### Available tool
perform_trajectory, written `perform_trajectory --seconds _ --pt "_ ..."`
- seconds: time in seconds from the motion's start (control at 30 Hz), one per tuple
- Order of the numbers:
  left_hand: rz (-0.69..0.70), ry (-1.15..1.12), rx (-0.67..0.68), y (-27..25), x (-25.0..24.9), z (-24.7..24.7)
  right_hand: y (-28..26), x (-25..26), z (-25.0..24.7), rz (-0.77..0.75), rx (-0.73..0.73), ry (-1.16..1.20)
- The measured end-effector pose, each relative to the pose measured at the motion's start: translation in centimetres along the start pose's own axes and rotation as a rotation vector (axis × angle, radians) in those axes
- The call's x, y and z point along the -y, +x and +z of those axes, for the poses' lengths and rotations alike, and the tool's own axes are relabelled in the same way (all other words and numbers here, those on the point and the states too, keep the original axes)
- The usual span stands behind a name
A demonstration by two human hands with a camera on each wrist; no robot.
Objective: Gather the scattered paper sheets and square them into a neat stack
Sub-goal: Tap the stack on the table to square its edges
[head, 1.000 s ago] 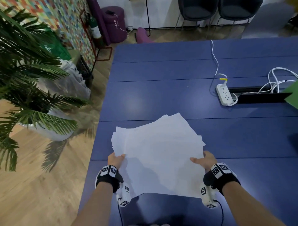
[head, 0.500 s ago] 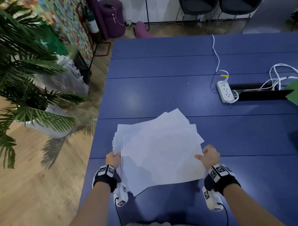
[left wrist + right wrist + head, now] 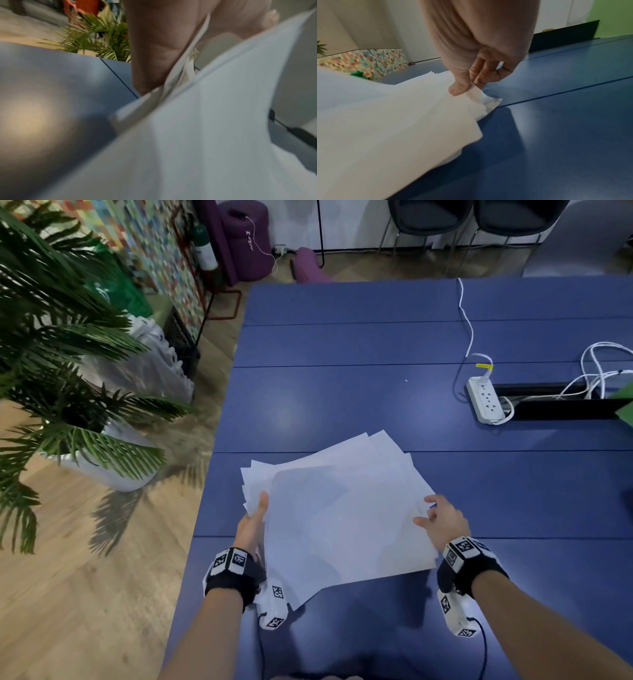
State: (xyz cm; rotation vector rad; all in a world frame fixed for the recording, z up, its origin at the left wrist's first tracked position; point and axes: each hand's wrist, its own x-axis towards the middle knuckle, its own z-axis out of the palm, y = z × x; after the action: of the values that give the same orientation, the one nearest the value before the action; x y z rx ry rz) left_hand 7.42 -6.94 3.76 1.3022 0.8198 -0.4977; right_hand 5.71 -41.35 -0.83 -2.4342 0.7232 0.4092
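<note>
From the head view, a loose, uneven pile of white paper sheets (image 3: 342, 508) lies on the blue worktop (image 3: 342, 337) near its front left corner, corners fanned out. The left hand (image 3: 251, 527) holds the pile's left edge, thumb on top; the right hand (image 3: 443, 520) is at the right edge. A white power strip (image 3: 485, 402) sits well apart, beside a potted palm (image 3: 61, 371) on the floor

Left wrist view, blurred: the left hand (image 3: 163, 47) has its grip closed round the sheets' (image 3: 205, 135) edge

Right wrist view: the right hand (image 3: 476, 54) pinches the sheets' (image 3: 393, 121) corner between thumb and fingers (image 3: 481, 73)
</note>
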Motion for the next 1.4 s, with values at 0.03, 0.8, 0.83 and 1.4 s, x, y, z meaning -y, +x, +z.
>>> perform_trajectory --seconds 0.03,0.8,0.83,1.4 --pt "-0.06 -0.106 0.094 0.1 -0.1 -0.3 0.0 0.1 -0.1 0.008 0.008 -0.016" --pt "0.478 0.25 -0.044 -0.2 -3.5 -3.0 0.1 2.6 -5.2 -0.18 0.291 0.747" --pt "0.508 0.25 -0.039 -0.5 -4.1 -2.9 -0.1 2.7 -5.7 -0.203 0.321 0.773" --pt "0.746 0.541 0.013 -0.1 -4.7 -1.2 -3.3 3.1 -5.1 -0.281 -0.07 0.799"
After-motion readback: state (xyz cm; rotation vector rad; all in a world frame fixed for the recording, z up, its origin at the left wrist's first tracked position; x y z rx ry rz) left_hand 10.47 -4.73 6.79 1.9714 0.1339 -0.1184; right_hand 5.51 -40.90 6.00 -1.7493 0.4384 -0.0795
